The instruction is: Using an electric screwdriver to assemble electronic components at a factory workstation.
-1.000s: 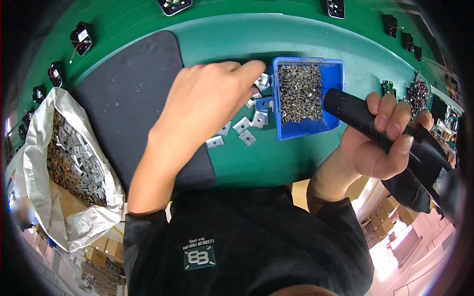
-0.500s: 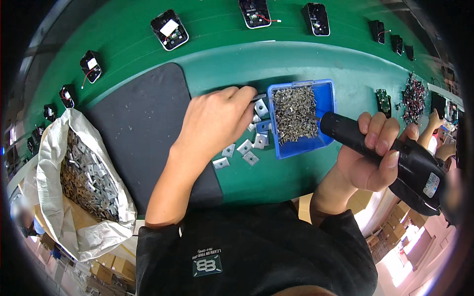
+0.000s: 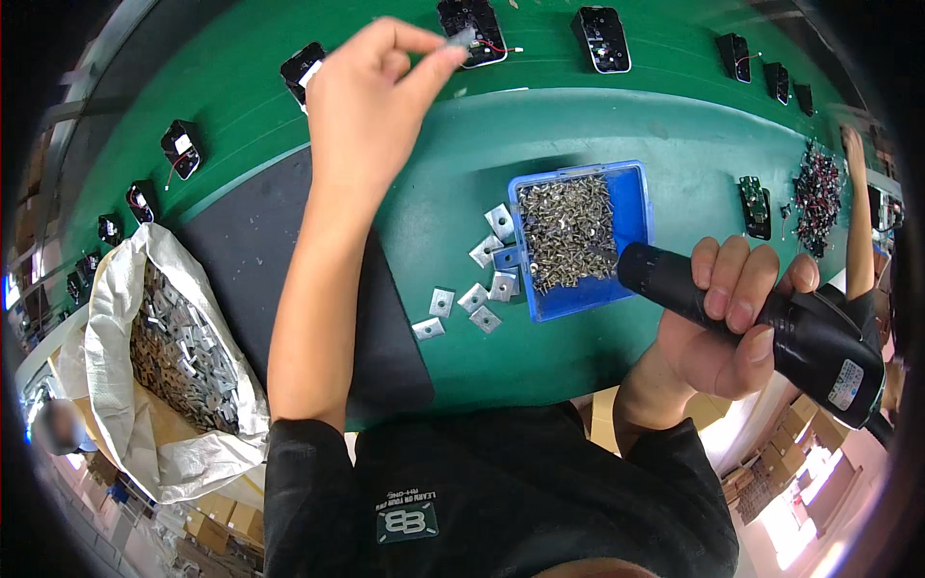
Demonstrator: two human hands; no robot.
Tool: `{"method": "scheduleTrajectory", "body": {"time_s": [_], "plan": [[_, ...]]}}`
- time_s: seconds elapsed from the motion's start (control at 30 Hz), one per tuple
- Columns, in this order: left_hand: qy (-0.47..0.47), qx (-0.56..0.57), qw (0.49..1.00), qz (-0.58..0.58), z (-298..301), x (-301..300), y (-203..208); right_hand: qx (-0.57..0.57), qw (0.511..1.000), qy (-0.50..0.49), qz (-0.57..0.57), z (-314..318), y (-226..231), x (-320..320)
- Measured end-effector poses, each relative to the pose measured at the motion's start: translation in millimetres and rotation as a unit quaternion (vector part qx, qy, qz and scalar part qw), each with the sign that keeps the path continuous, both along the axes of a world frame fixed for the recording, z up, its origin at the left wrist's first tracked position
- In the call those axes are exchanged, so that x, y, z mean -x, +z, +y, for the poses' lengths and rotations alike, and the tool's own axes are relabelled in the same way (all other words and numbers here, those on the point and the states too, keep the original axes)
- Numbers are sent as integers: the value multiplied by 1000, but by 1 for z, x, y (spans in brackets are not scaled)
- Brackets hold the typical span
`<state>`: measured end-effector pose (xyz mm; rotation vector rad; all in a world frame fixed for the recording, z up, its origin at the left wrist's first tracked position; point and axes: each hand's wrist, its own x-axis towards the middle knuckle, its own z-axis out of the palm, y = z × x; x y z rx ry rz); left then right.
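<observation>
My left hand (image 3: 371, 91) reaches to the far side. Its thumb and forefinger pinch a small, motion-blurred square metal plate (image 3: 464, 40) over an open black plastic housing (image 3: 487, 17) with a red wire. My right hand (image 3: 727, 313) is wrapped round a black electric screwdriver (image 3: 829, 361). The tool's tip end points left, over the right part of a blue bin (image 3: 632, 202). Silver screws (image 3: 567, 231) fill the bin's left side. Several square metal plates with a centre hole (image 3: 473, 297) lie left of the bin, some against its wall.
More black housings (image 3: 602, 40) stand in a row along the green far strip. A white sack (image 3: 108, 361) of metal plates is at left, beside a dark mat (image 3: 260, 231). At right lie a circuit board part (image 3: 754, 207), a heap of small wired parts (image 3: 817, 197) and another person's arm (image 3: 858, 212).
My left hand has moved away from the plates beside the bin to the far housing, carrying a plate. My right hand keeps the screwdriver at the bin's right, almost unmoved.
</observation>
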<state>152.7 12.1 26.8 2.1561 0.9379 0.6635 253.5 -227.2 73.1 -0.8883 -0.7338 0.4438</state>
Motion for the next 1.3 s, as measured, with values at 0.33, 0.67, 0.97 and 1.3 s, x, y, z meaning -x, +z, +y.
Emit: {"method": "scheduleTrajectory", "body": {"time_s": [0.33,0.67,0.97,1.3], "plan": [[17,-43,999,14,20,-37,-31,15,995,-72,70,4,-1,16],[-47,43,991,119,29,-42,6,19,997,-43,60,4,-1,14],[-75,112,991,23,26,-1,-15,21,995,-77,60,-6,0,19],[-50,96,987,120,-38,81,6,-7,999,-13,41,-6,1,17]]}}
